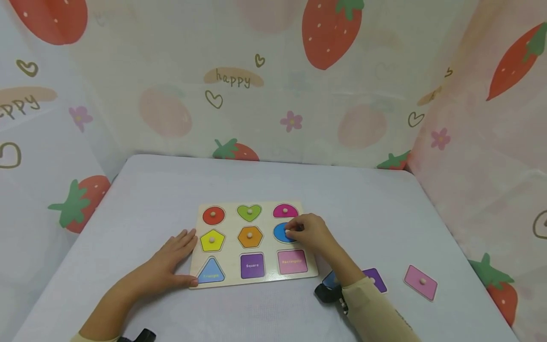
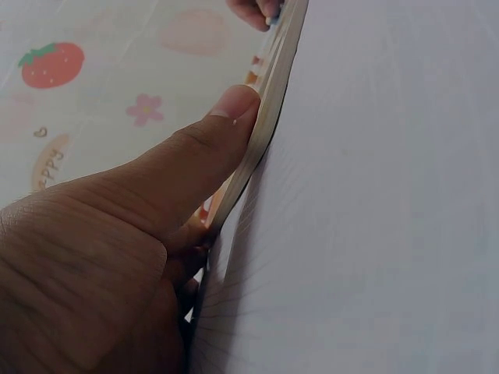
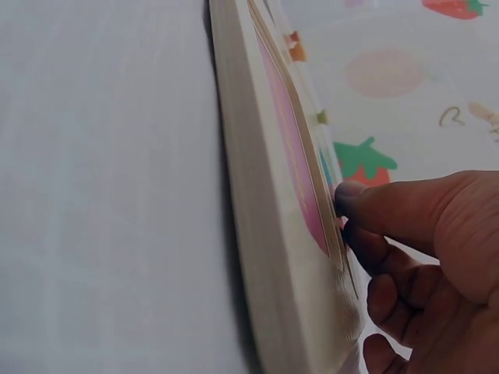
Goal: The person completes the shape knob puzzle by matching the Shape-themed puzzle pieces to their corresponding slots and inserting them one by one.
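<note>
A wooden shape puzzle board (image 1: 231,205) lies flat on the table. My right hand (image 1: 314,233) pinches the knob of the blue oval piece (image 1: 279,232) at the right of the middle row; the fingers cover part of it. At the board's left edge rests my left hand (image 1: 168,261), fingers spread and thumb (image 2: 234,105) against the rim. Knobbed pieces fill the other spots above: a red circle (image 1: 213,221), green heart (image 1: 243,211), magenta half circle (image 1: 279,207), yellow pentagon (image 1: 207,244) and orange hexagon (image 1: 256,240).
The bottom row shows a printed triangle (image 1: 209,273), square (image 1: 252,271) and rectangle (image 1: 292,268) without knobs. Right of the board lie a pink rectangle piece (image 1: 414,279), a purple piece (image 1: 378,280) and a blue piece (image 1: 330,280), the last two partly hidden by the right arm.
</note>
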The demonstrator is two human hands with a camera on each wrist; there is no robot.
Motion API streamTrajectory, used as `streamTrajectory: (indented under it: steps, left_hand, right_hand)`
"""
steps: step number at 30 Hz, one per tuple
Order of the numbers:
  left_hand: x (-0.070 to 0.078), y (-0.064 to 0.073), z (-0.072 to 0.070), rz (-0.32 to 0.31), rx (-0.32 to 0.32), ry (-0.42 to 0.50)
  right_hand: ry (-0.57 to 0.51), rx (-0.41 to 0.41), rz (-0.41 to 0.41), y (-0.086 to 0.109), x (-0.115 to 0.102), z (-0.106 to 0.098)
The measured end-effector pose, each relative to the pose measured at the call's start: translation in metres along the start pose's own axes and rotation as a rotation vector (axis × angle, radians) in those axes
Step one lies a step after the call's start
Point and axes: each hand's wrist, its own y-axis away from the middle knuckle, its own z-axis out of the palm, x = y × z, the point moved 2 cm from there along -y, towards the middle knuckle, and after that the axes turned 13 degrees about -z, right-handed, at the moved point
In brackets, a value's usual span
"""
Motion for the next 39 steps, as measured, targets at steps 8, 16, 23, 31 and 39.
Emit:
streamTrajectory:
  steps: [8, 16, 23, 31, 39]
  left_hand:
    - [0.001, 0.000, -0.001, -0.004, 0.000, -0.004]
    - [0.001, 0.003, -0.001, -0.016, -0.001, -0.010]
    - [0.001, 0.002, -0.001, 0.000, 0.005, -0.018]
    - [0.003, 0.001, 0.000, -0.010, 0.005, -0.028]
    - [0.002, 0.001, 0.000, -0.009, 0.008, -0.031]
  right_hand:
    - [-0.004, -0.003, 0.010, 0.000, 0.001, 0.000]
    - [0.017, -0.020, 0.038, 0.002, -0.004, -0.001]
    - [0.046, -0.011, 0.050, 0.001, -0.006, -0.009]
    - [0.056, -0.007, -0.050, 0.008, -0.010, -0.032]
    - [0.116, 0.001, -0.152, 0.023, -0.011, -0.058]
